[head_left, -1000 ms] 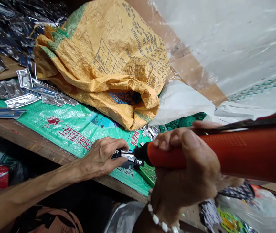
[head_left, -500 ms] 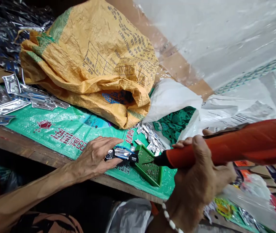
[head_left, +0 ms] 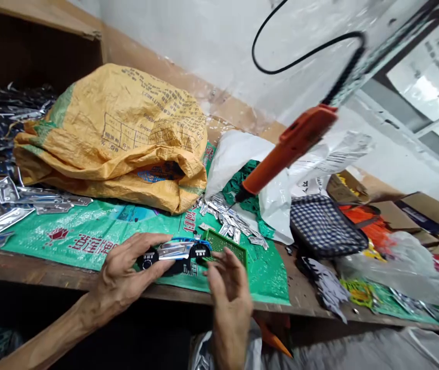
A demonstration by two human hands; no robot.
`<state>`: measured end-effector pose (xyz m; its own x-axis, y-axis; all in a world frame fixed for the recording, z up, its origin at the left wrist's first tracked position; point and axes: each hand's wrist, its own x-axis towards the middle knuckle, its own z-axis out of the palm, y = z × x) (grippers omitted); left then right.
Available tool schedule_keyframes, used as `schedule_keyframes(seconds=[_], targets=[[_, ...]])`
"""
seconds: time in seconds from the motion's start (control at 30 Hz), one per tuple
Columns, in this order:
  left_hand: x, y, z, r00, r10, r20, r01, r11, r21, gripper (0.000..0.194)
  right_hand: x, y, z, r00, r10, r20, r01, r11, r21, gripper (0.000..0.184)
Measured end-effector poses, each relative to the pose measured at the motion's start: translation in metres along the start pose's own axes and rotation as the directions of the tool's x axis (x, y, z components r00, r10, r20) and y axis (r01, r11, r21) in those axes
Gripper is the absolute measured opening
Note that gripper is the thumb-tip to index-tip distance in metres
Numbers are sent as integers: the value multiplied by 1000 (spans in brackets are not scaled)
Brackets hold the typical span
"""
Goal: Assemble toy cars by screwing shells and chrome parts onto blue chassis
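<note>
My left hand (head_left: 130, 270) grips a small black, blue and silver assembly with round ends (head_left: 177, 250) between thumb and fingers, just over the bench's front part. Close to its right end is my right hand (head_left: 229, 288), fingers apart and slightly curled, a little blurred, with nothing seen in it. Behind that hand lies a green tray (head_left: 225, 241) of small bits, partly covered by the fingers. An orange electric screwdriver (head_left: 289, 149) hangs from a black cord above the bench, tip pointing down left, touched by neither hand.
A yellow woven sack (head_left: 127, 133) bulks at the back left, beside shiny metal plates (head_left: 38, 200). Behind the tray are small silver pieces (head_left: 227, 218) and a white bag (head_left: 238, 146) of green parts. A checked bag (head_left: 323, 226) and cardboard boxes (head_left: 427, 210) stand right.
My right hand has let go of the screwdriver, which now hangs up and back on its cord. That hand has come left toward the assembly, which stays in my left hand. The view has shifted right.
</note>
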<state>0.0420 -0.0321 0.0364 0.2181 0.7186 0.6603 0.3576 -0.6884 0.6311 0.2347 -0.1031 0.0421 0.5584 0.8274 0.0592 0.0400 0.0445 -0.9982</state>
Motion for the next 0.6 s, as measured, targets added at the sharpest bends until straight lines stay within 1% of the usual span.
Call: schedule_keyframes(seconds=[0.03, 0.07, 0.13, 0.17, 0.23, 0.3, 0.4, 0.47, 0.5, 0.53, 0.57, 0.6], targets=[[-2, 6, 0, 1000, 10, -3, -10, 1000, 1, 28, -6, 10, 6, 997, 62, 42, -65, 995, 74, 67], [-4, 11, 0, 1000, 20, -10, -20, 1000, -3, 29, -10, 18, 12, 988, 102, 112, -119, 979, 165, 76], [-10, 19, 0, 1000, 14, -25, -15, 1000, -18, 28, -17, 27, 24, 965, 123, 232, -195, 927, 320, 82], [-13, 22, 0, 999, -16, -33, 15, 1000, -23, 28, -19, 27, 29, 958, 128, 258, -217, 909, 355, 79], [-20, 26, -2, 992, -119, -37, 118, 992, -37, 30, -23, 22, 34, 960, 121, 254, -206, 917, 340, 64], [-27, 27, -5, 967, -254, -23, 252, 965, -68, 32, -26, 13, 34, 972, 70, 222, -130, 955, 268, 47], [-36, 22, -10, 901, -431, 49, 434, 889, -145, 38, -32, 5, 32, 979, -43, 198, 15, 990, 140, 33], [-42, 17, -14, 862, -495, 109, 507, 837, -208, 41, -38, 5, 32, 979, -136, 155, 136, 991, 13, 27], [-44, 15, -16, 852, -504, 144, 524, 816, -244, 43, -41, 7, 33, 970, -211, 121, 218, 974, -53, 24], [-46, 13, -19, 846, -500, 186, 534, 798, -281, 47, -44, 8, 35, 947, -307, 92, 316, 943, -109, 22], [-48, 12, -22, 843, -486, 232, 538, 781, -317, 53, -47, 9, 37, 907, -415, 76, 422, 895, -144, 23], [-50, 12, -26, 838, -467, 281, 543, 763, -351, 62, -49, 10, 39, 849, -524, 71, 528, 835, -154, 27]])
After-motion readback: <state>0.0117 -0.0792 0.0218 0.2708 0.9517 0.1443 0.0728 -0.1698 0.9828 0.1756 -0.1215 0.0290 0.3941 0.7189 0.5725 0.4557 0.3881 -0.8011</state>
